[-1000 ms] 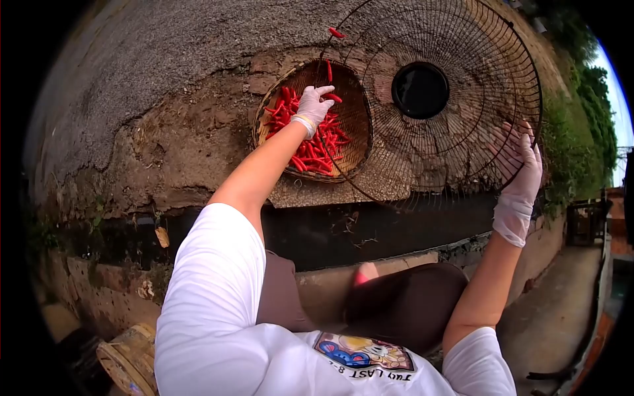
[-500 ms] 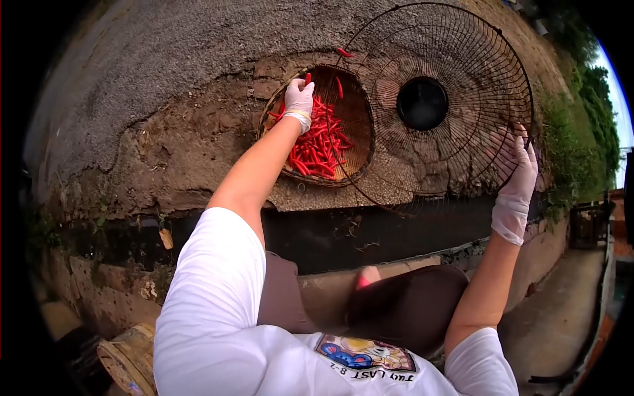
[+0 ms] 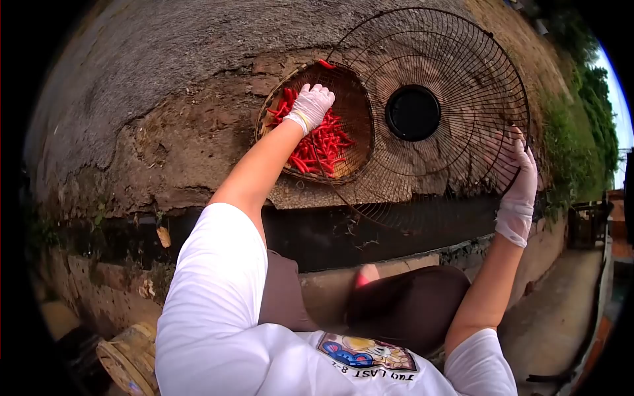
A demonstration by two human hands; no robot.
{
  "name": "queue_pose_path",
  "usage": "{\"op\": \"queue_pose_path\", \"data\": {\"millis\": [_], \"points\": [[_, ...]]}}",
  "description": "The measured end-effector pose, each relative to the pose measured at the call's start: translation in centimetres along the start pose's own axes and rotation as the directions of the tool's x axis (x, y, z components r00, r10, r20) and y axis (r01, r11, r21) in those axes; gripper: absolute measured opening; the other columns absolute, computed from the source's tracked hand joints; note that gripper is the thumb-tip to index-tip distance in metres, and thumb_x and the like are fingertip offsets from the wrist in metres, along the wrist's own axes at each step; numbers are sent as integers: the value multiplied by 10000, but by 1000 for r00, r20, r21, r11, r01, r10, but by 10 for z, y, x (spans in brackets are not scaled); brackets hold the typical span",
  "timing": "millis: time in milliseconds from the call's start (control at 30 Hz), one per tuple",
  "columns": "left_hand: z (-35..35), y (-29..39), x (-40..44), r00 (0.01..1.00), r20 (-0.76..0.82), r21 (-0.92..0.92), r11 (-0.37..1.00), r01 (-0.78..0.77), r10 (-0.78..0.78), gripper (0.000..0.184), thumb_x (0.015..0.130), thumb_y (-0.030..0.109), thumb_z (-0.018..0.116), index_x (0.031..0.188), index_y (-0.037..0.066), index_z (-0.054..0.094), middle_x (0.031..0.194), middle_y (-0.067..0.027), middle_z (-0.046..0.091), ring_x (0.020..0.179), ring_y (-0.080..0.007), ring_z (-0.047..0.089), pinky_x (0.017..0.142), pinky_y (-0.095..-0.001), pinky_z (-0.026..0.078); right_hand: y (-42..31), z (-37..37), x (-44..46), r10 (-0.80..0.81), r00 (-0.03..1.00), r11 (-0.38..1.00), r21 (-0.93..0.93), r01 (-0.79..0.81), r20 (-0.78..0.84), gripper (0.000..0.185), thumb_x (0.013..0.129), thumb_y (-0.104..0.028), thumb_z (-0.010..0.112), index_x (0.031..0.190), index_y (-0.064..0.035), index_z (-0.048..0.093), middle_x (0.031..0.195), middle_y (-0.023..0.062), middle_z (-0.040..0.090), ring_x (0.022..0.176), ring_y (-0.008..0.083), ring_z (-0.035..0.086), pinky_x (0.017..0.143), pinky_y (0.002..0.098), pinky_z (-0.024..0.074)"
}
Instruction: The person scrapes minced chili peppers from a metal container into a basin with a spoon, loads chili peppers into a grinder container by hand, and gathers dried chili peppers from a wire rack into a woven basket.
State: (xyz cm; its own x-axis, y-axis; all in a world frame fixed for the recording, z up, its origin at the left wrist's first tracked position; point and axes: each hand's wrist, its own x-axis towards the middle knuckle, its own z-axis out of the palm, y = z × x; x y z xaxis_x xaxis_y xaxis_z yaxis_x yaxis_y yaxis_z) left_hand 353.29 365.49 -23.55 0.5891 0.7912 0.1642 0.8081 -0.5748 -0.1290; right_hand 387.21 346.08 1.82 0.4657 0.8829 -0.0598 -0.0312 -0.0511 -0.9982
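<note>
A woven basket [image 3: 362,142] holds a pile of red chili peppers [image 3: 323,142]. Over the pile is my left hand [image 3: 310,105] in a thin white glove, its fingers curled down; whatever is under them is hidden. My right hand [image 3: 522,171], gloved too, grips the right rim of a round wire fan guard [image 3: 462,72] with a black centre disc [image 3: 413,113]. The guard's left side overlaps the basket's right part. One chili pepper [image 3: 326,64] lies at the basket's far rim, by the guard's edge.
The basket rests on broken ground [image 3: 185,145] beside a grey gravel surface [image 3: 198,46]. A dark channel [image 3: 317,237] runs between it and my knees. Green plants [image 3: 561,145] grow at the right. A wooden spool [image 3: 129,360] stands at lower left.
My left hand has turned palm down and moved slightly right; the chili pepper at its fingertips no longer shows. The fan guard has shifted a little left and toward me.
</note>
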Motion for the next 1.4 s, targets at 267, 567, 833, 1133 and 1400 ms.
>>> {"op": "queue_pose_path", "data": {"millis": [267, 567, 833, 1133, 1400], "points": [[23, -1, -4, 978, -75, 154, 971, -182, 195, 111, 776, 134, 560, 868, 99, 611, 843, -35, 592, 899, -231, 580, 741, -346, 478, 3, -3, 3, 15, 999, 999, -30, -17, -48, 334, 953, -258, 527, 1186, -19, 535, 1070, 164, 646, 929, 261, 670, 760, 375, 590], [17, -27, 22, 787, 73, -875, 340, 346, -613, 145, 850, 129, 545, 954, 31, 520, 903, -191, 610, 863, -364, 597, 777, -432, 466, 2, -4, 0, 16, 997, 993, -119, -25, -80, 328, 957, -262, 519, 1184, -26, 544, 1067, 152, 650, 949, 250, 663, 785, 382, 582], [-4, -16, 31, 739, 272, -731, 368, 575, -616, 360, 904, 230, 526, 1202, 29, 510, 1177, -233, 584, 1109, -373, 551, 922, -427, 441, 2, -6, -4, 59, 998, 996, -69, -57, 37, 355, 963, -266, 504, 1226, -27, 513, 1107, 171, 628, 978, 267, 652, 795, 401, 578], [-2, -21, 21, 845, 55, -474, 731, 491, -532, 290, 942, 316, 495, 1046, 50, 540, 956, -182, 633, 873, -376, 628, 728, -495, 490, 2, -9, -3, 72, 997, 995, -67, -71, 13, 350, 964, -260, 502, 1234, -38, 519, 1089, 163, 638, 964, 262, 660, 780, 392, 578], [45, -63, 4, 701, 300, -721, 327, 611, -647, 353, 910, 314, 504, 1078, 16, 590, 1076, -231, 626, 1004, -396, 592, 868, -446, 465, -5, -42, 11, 69, 995, 996, -50, -73, -77, 379, 948, -304, 541, 1224, -45, 517, 1096, 148, 633, 970, 260, 652, 785, 394, 577]]}}
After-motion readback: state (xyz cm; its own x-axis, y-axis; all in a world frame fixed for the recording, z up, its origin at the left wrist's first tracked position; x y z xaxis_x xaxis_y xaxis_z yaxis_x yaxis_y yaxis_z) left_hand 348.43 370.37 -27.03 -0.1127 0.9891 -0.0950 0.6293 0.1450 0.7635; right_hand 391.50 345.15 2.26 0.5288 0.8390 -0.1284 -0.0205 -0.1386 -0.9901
